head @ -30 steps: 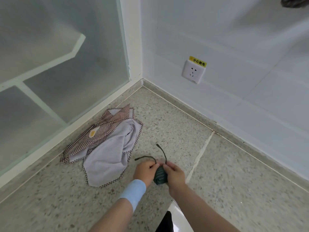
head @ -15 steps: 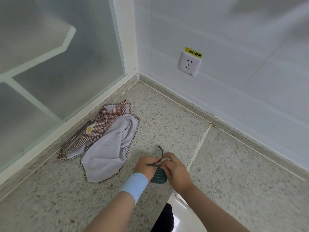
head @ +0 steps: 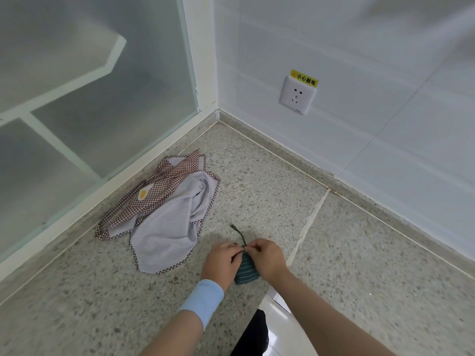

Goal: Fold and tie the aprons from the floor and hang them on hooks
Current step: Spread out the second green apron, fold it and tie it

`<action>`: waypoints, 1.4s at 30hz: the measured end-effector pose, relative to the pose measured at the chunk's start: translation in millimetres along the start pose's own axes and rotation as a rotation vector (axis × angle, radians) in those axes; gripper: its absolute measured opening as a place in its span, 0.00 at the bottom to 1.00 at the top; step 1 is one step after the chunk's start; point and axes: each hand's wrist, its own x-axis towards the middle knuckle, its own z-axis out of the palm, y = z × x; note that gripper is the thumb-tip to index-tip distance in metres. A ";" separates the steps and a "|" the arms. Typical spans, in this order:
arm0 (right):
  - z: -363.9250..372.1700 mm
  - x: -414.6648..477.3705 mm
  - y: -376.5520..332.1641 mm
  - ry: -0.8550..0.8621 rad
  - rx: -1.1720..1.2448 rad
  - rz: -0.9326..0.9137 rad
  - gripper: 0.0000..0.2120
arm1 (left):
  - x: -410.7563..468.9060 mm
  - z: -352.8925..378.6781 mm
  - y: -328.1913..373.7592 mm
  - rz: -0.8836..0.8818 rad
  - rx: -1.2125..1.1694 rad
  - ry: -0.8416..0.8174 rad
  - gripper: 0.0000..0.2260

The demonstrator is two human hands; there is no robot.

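Speckled grey terrazzo floor (head: 257, 176) holds a crumpled brown-checked lilac cloth apron (head: 164, 222), lying left of and beyond the hands, nearer the left hand (head: 222, 262). That hand and the right hand (head: 267, 258) flank a small folded green striped apron bundle (head: 245, 271), both pinching its thin dark green tie strap (head: 237, 233) at the far end, loose tail pointing away.

We are in the corner of a plain indoor utility or back room: a speckled stone floor (head: 257, 170) meets a white tiled wall (head: 359, 34) carrying a socket (head: 297, 95) with a yellow warning sticker (head: 304, 78), beside a frosted glass partition (head: 115, 98) in a white frame. A checked apron (head: 164, 227) lies crumpled on the floor.
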 end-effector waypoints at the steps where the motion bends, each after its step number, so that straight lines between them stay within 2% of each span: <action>1: 0.5 -0.6 -1.7 0.010 0.017 0.047 0.06 | -1.5 0.1 1.4 0.005 0.024 0.028 0.11; 3: -0.9 -3.0 -4.7 0.034 -0.052 0.037 0.06 | -5.4 0.0 4.2 -0.002 0.037 0.056 0.14; 5: -4.5 -3.8 -5.2 -0.025 -0.243 -0.099 0.08 | -8.9 1.0 2.6 0.010 0.014 0.059 0.19; 8: -11.7 -7.3 -3.3 -0.172 -0.382 -0.275 0.11 | -11.3 3.4 -0.7 0.104 0.046 0.045 0.15; 11: -19.7 -10.7 0.4 -0.225 -0.281 -0.287 0.11 | -10.0 0.1 -0.7 0.058 0.003 0.014 0.12; 15: -23.5 -11.6 1.1 -0.247 0.027 -0.174 0.05 | -4.0 -6.7 6.9 -0.040 -0.074 -0.108 0.10; 20: -24.4 -6.8 -7.9 -0.261 0.151 -0.125 0.08 | 7.2 -15.5 16.5 -0.292 -0.296 -0.123 0.13; 23: -24.7 -4.9 -12.5 -0.281 0.181 -0.073 0.08 | 10.0 -21.5 17.7 -0.306 -0.332 -0.156 0.11; 26: -26.3 1.0 -13.4 -0.294 0.262 0.000 0.09 | 6.4 -24.9 14.8 -0.277 -0.476 -0.146 0.06; 32: -25.6 1.7 -16.6 -0.321 0.249 0.017 0.07 | 5.9 -22.8 12.4 -0.153 -0.343 -0.033 0.02; 34: -26.9 0.7 -19.2 -0.332 0.151 -0.029 0.07 | 10.2 -27.5 14.1 -0.202 -0.331 -0.105 0.08; 37: -28.4 1.4 -19.3 -0.359 0.016 -0.077 0.11 | 18.0 -33.4 11.2 -0.206 -0.162 -0.228 0.15; 42: -33.1 5.1 -19.6 -0.290 -0.066 -0.114 0.10 | 21.8 -45.0 2.8 -0.170 -0.030 -0.355 0.16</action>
